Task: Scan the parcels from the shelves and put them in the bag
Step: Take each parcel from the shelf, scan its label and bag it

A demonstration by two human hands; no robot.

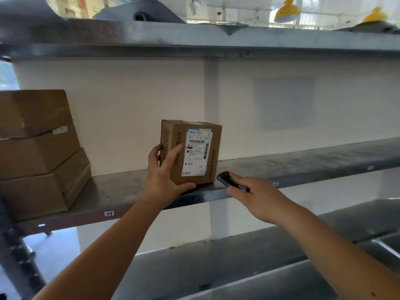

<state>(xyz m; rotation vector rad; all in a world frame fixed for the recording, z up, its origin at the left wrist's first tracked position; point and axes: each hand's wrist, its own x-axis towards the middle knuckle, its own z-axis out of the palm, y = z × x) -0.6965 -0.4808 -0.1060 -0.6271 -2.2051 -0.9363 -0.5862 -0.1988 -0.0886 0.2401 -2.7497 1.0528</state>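
Observation:
A small brown cardboard parcel (194, 152) with a white shipping label stands upright near the front edge of the middle metal shelf (121, 189). My left hand (165, 172) grips the parcel's left front corner, fingers on its front and side faces, thumb under its bottom edge. My right hand (257, 193) holds a small black handheld scanner (227, 179), whose tip sits just right of the parcel's lower right corner and points toward it. No bag is in view.
Two larger cardboard boxes (36, 152) are stacked at the left end of the same shelf. An upper shelf (194, 40) carries grey wrapped parcels on top. A lower shelf (238, 263) runs beneath my arms. A white wall backs the shelving.

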